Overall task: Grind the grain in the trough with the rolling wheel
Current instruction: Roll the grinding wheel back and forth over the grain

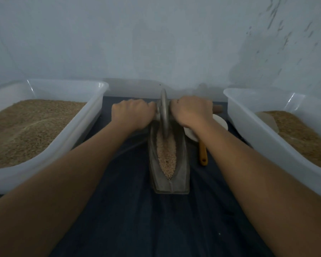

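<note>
Dark cloth-covered worktop (156, 229), bare at the near edge; on it, centre, a grey boat-shaped grinding trough (182, 175) lying lengthwise away from the viewer, with tan grain (166, 154) along its groove, no writing legible on any item. Flanking it with narrow gaps, a left translucent tub (50, 160) and a right translucent tub (252, 138), both holding brown grain. At the trough's far end the rolling wheel (164, 115) stands upright in the groove, left hand (132, 115) and right hand (191, 111) each curled tightly round its axle handle; a white bowl (220, 121) and orange-handled tool (203, 154) lie just right, wall (156, 43) behind.
</note>
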Demonstrator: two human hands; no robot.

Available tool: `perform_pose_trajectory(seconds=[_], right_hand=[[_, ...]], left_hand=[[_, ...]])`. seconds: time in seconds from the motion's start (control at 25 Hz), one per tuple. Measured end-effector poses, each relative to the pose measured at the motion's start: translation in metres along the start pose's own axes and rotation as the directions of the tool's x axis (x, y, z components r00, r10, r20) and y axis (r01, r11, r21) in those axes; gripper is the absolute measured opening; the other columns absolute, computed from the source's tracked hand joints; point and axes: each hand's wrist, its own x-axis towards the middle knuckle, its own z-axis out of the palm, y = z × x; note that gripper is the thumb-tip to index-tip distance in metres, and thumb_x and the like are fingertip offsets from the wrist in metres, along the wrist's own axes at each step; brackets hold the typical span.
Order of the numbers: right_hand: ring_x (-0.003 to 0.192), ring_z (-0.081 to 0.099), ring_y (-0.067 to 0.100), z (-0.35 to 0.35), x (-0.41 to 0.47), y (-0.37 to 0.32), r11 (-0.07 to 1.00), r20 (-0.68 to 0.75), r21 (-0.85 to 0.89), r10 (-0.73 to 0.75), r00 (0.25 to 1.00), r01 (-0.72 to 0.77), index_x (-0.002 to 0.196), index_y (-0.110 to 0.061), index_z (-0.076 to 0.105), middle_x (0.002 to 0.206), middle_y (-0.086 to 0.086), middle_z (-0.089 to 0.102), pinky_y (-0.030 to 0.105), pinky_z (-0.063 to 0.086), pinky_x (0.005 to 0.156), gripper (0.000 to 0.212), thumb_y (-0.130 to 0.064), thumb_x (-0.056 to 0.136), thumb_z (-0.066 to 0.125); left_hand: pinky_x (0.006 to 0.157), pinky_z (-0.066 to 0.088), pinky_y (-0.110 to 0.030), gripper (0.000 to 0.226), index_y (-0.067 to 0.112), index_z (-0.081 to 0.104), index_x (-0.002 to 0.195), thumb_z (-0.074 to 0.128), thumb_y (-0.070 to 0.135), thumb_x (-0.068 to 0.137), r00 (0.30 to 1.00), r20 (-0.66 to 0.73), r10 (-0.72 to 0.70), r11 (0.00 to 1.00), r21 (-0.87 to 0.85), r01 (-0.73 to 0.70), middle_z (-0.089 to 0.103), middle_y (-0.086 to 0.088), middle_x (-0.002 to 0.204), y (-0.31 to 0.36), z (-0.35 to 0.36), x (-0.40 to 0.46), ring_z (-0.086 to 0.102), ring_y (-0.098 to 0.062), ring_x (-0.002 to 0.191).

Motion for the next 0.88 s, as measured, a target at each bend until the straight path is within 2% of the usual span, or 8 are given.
perform_pose_trajectory(seconds=[0.12, 0.24, 0.32, 0.6, 0.68, 0.76, 0.8, 0.88], right_hand=[[0.091, 0.067, 0.032, -0.008, -0.033, -0.004, 0.997, -0.095, -0.009, -0.076, 0.993, 0.076, 0.068, -0.024, 0.056, 0.078, 0.004, 0.065, 0.040, 0.039, 0.073, 0.054, -0.041, 0.106, 0.023], [0.127, 0.060, 0.028, -0.009, -0.077, 0.010, 0.982, -0.116, 0.137, -0.113, 0.987, 0.128, 0.107, -0.020, 0.070, 0.116, 0.003, 0.073, 0.046, 0.047, 0.096, 0.055, -0.042, 0.108, 0.020], [0.139, 0.051, 0.022, -0.011, -0.105, 0.018, 0.972, -0.135, 0.179, -0.129, 0.982, 0.152, 0.134, -0.023, 0.061, 0.140, -0.001, 0.065, 0.044, 0.043, 0.104, 0.058, -0.048, 0.106, 0.017], [0.146, 0.045, 0.020, -0.014, -0.107, 0.018, 0.970, -0.117, 0.166, -0.157, 0.981, 0.176, 0.148, -0.024, 0.054, 0.152, -0.002, 0.056, 0.043, 0.039, 0.112, 0.063, -0.050, 0.104, 0.016], [0.143, 0.049, 0.024, -0.011, -0.086, 0.014, 0.974, -0.094, 0.137, -0.168, 0.981, 0.180, 0.135, -0.023, 0.064, 0.143, 0.001, 0.064, 0.047, 0.041, 0.111, 0.060, -0.047, 0.106, 0.017], [0.119, 0.064, 0.031, -0.005, -0.056, 0.012, 0.986, -0.052, 0.124, -0.109, 0.993, 0.115, 0.090, -0.024, 0.068, 0.103, 0.003, 0.074, 0.048, 0.048, 0.090, 0.056, -0.043, 0.108, 0.019], [0.099, 0.067, 0.032, -0.001, -0.040, 0.012, 0.990, -0.036, 0.123, -0.059, 0.998, 0.063, 0.074, -0.023, 0.060, 0.083, 0.002, 0.067, 0.045, 0.045, 0.078, 0.056, -0.044, 0.108, 0.020], [0.080, 0.061, 0.029, 0.005, -0.012, 0.013, 0.994, 0.020, 0.112, 0.011, 1.000, -0.013, 0.070, -0.023, 0.055, 0.075, 0.001, 0.059, 0.042, 0.038, 0.073, 0.057, -0.049, 0.106, 0.019]], left_hand=[[0.068, 0.048, -0.041, 0.025, 0.022, 0.043, 0.096, 0.028, 0.037, 0.109, 0.985, -0.161, 0.067, 0.997, 0.045, -0.061, 0.067, -0.006, 0.111, 0.003, 0.006, -0.041, 0.067, -0.037, 0.090], [0.071, 0.052, -0.041, 0.053, 0.024, 0.064, 0.121, 0.019, 0.047, 0.106, 0.963, -0.268, -0.011, 0.999, -0.050, -0.003, 0.076, -0.001, 0.107, 0.013, 0.000, -0.071, 0.071, -0.033, 0.085], [0.074, 0.052, -0.043, 0.058, 0.022, 0.063, 0.140, 0.021, 0.047, 0.107, 0.930, -0.368, 0.012, 0.996, -0.074, -0.043, 0.077, 0.001, 0.106, 0.018, -0.003, -0.090, 0.071, -0.028, 0.084], [0.071, 0.050, -0.038, 0.060, 0.025, 0.057, 0.150, 0.021, 0.047, 0.107, 0.944, -0.328, 0.011, 0.993, -0.104, -0.048, 0.076, 0.004, 0.114, 0.018, -0.009, -0.098, 0.071, -0.023, 0.090], [0.067, 0.051, -0.039, 0.056, 0.027, 0.066, 0.130, 0.020, 0.047, 0.107, 0.969, -0.243, -0.038, 0.993, -0.122, 0.009, 0.075, 0.001, 0.101, 0.012, -0.005, -0.078, 0.069, -0.029, 0.083], [0.065, 0.045, -0.039, 0.044, 0.022, 0.059, 0.101, 0.021, 0.043, 0.107, 0.985, -0.175, 0.001, 1.000, 0.014, 0.002, 0.071, -0.003, 0.099, 0.009, -0.001, -0.050, 0.065, -0.033, 0.083], [0.067, 0.042, -0.039, 0.042, 0.020, 0.054, 0.096, 0.020, 0.042, 0.106, 0.989, -0.142, 0.031, 0.998, 0.067, -0.022, 0.070, -0.005, 0.104, 0.009, -0.002, -0.034, 0.064, -0.034, 0.088], [0.075, 0.037, -0.043, 0.057, 0.022, 0.060, 0.107, 0.011, 0.049, 0.100, 0.998, -0.043, 0.039, 0.996, 0.082, -0.035, 0.069, -0.009, 0.121, 0.006, -0.005, -0.001, 0.064, -0.037, 0.107]])
